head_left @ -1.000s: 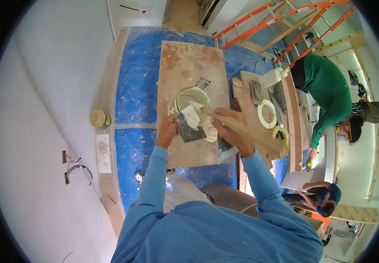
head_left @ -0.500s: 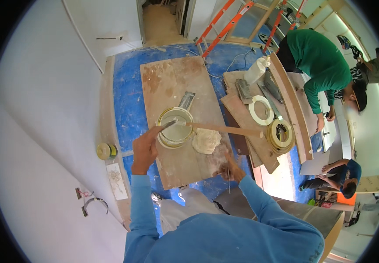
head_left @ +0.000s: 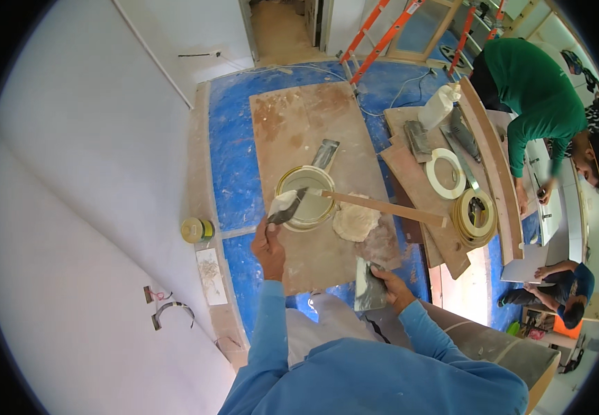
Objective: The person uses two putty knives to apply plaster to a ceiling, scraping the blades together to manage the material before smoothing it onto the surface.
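Wooden stick (head_left: pixel 391 210) now laid across the bucket (head_left: pixel 316 170), your freed right hand (head_left: pixel 394 289) grips a scraper (head_left: pixel 368 289), fingers closed (left hand (head_left: pixel 268 254) likewise, on a putty-laden knife (head_left: pixel 289 209)).

A single wide fisheye camera, worn on the head of a person (head_left: pixel 375 380) in blue, looks steeply down, with the sleeves (head_left: pixel 269 325) entering at the lower edge and the bucket (head_left: pixel 307 225) on the wooden surface (head_left: pixel 299 124) near mid-picture. Its round field, close over the work, also reaches the white wall (head_left: pixel 71 207) at left, a doorway (head_left: pixel 282 34) at top and a co-worker (head_left: pixel 538 86) in green at right, straight edges bending toward its rim.
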Motion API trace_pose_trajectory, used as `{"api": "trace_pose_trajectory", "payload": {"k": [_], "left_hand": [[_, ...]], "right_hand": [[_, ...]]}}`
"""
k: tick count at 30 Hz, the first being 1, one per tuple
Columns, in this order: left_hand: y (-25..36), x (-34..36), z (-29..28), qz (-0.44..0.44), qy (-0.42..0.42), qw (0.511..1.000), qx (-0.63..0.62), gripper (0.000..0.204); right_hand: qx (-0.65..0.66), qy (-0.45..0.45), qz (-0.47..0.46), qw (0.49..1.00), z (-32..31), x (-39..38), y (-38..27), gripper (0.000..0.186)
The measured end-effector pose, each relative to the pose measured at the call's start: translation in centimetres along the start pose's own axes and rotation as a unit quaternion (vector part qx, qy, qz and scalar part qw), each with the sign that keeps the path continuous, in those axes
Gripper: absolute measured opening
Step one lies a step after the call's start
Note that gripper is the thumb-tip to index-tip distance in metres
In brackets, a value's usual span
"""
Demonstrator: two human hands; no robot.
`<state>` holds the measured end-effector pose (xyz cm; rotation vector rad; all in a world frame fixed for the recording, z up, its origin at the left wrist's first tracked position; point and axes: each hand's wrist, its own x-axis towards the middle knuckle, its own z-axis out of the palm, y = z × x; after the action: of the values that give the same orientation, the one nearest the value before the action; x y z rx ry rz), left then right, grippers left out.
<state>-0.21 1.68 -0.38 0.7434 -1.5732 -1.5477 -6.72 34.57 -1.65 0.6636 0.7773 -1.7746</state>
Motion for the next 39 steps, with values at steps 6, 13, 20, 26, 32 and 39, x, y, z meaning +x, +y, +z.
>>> {"api": "trace_pose_trajectory", "payload": {"k": [6, 13, 20, 26, 32, 39], "left_hand": [[-1.0, 0.0, -0.3, -0.101, 0.014, 0.976, -0.194, 0.037], [2.5, 0.9, -0.5, -0.077, 0.002, 0.969, -0.234, 0.040], [5.7, 1.0, -1.9, 0.156, -0.135, 0.959, 0.193, 0.038], [9.5, 2.6, -2.1, 0.292, -0.145, 0.917, 0.228, 0.053], [8.8, 3.4, -2.0, 0.249, -0.192, 0.909, 0.276, 0.039], [6.5, 5.8, -1.7, -0.026, 0.050, 0.997, -0.059, 0.021]], "right_hand": [[-0.026, -0.011, -0.056, 0.998, 6.5, 0.9, -0.3, 0.037], [-0.186, -0.087, -0.230, 0.951, 17.6, 6.1, -2.7, 0.037], [-0.156, -0.143, -0.217, 0.953, 21.6, 8.6, -4.4, 0.044], [-0.179, -0.210, -0.200, 0.940, 23.6, 7.9, -6.7, 0.047], [-0.153, -0.285, -0.226, 0.919, 26.0, 7.2, -8.1, 0.041], [-0.207, -0.258, -0.278, 0.902, 31.1, 4.0, -12.9, 0.037]]}}
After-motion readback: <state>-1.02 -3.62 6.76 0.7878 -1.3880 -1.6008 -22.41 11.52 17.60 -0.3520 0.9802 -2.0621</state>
